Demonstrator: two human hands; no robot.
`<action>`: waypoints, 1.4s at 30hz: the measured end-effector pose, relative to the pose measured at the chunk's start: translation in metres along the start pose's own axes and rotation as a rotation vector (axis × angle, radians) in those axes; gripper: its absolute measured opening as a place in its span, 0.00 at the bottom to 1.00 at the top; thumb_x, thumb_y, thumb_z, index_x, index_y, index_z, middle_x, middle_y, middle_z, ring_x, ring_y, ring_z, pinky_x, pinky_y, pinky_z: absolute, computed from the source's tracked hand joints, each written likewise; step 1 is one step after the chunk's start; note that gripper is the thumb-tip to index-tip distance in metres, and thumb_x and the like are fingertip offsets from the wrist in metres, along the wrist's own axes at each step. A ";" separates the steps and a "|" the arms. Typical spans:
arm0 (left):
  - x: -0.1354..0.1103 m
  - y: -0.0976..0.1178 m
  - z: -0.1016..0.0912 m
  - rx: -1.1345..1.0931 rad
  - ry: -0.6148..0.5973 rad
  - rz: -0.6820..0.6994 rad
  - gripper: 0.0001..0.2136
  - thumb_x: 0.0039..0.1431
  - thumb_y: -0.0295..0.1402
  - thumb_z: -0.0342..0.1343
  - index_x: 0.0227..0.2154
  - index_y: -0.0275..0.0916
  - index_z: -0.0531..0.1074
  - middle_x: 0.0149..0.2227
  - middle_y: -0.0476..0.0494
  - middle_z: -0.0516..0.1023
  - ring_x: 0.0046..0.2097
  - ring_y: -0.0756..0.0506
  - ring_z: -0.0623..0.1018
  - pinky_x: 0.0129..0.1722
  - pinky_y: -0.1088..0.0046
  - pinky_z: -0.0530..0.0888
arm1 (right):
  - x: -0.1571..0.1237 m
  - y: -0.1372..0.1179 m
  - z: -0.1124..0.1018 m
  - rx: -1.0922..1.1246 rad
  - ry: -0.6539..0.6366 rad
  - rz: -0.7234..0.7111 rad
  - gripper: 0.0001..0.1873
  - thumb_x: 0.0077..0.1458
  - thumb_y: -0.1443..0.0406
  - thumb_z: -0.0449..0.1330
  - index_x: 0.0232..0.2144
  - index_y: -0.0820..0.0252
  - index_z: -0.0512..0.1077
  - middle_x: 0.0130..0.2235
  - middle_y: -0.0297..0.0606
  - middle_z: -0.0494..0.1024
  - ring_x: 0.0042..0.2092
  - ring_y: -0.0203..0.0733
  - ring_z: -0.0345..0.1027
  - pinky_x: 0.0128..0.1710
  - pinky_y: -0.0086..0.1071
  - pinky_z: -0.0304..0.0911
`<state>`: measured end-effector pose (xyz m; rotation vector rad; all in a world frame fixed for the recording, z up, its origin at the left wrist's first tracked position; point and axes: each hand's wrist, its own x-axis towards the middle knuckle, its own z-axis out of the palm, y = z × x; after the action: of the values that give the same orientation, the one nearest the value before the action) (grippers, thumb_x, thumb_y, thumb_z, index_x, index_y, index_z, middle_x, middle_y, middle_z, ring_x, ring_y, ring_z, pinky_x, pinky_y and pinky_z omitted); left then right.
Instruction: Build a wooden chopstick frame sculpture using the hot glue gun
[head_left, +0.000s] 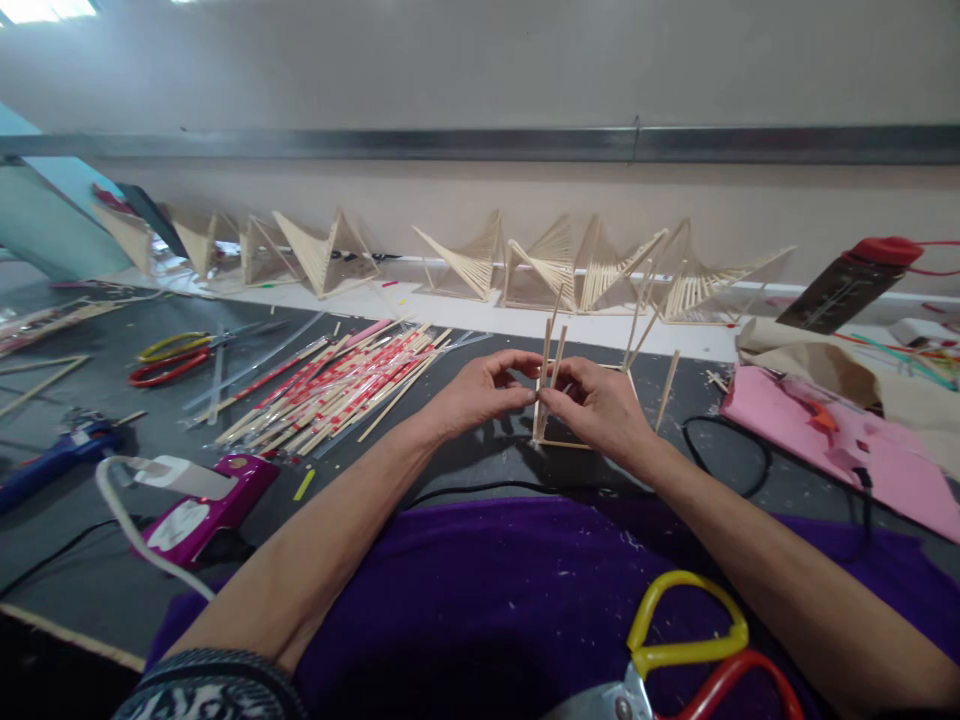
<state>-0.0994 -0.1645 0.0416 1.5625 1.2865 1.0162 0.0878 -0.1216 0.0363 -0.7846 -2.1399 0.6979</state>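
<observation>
A small frame of thin wooden sticks stands on the dark table in front of me, with several sticks rising from its base. My left hand closes from the left, thumb and fingertips pinched at an upright wooden stick at the frame's near left corner. From the other side my right hand pinches the same corner, thumb against the upright. The fingers partly hide where the sticks meet. Behind my right hand, more loose-ended sticks lean up from the frame, and another upright stands to its right.
Bundled sticks in red-marked wrappers lie left, near red-and-yellow pliers, a blue glue gun and a purple power strip. Finished stick models line the wall. Yellow-and-red-handled scissors rest on purple cloth. A bottle leans right.
</observation>
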 end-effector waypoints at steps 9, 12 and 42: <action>-0.001 0.008 0.013 -0.168 0.066 0.062 0.15 0.48 0.33 0.63 0.40 0.35 0.75 0.33 0.48 0.77 0.29 0.53 0.71 0.31 0.77 0.69 | 0.001 -0.010 -0.009 0.101 0.083 0.047 0.07 0.54 0.63 0.59 0.33 0.61 0.72 0.30 0.34 0.76 0.25 0.30 0.65 0.27 0.27 0.58; -0.001 0.011 0.016 -0.172 0.081 0.062 0.09 0.49 0.32 0.62 0.34 0.35 0.76 0.30 0.50 0.77 0.28 0.54 0.71 0.30 0.77 0.69 | 0.001 -0.007 -0.009 0.079 0.078 0.026 0.07 0.55 0.62 0.58 0.31 0.61 0.72 0.29 0.35 0.76 0.26 0.31 0.66 0.28 0.27 0.58; -0.001 0.006 0.013 -0.022 0.046 0.068 0.11 0.51 0.33 0.61 0.38 0.36 0.74 0.34 0.47 0.77 0.31 0.53 0.72 0.34 0.75 0.70 | 0.001 -0.009 -0.009 0.025 0.056 0.035 0.06 0.55 0.65 0.57 0.28 0.61 0.71 0.22 0.32 0.74 0.25 0.32 0.66 0.28 0.27 0.56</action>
<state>-0.0860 -0.1678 0.0431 1.5837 1.2562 1.1113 0.0913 -0.1252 0.0480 -0.8204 -2.0682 0.7111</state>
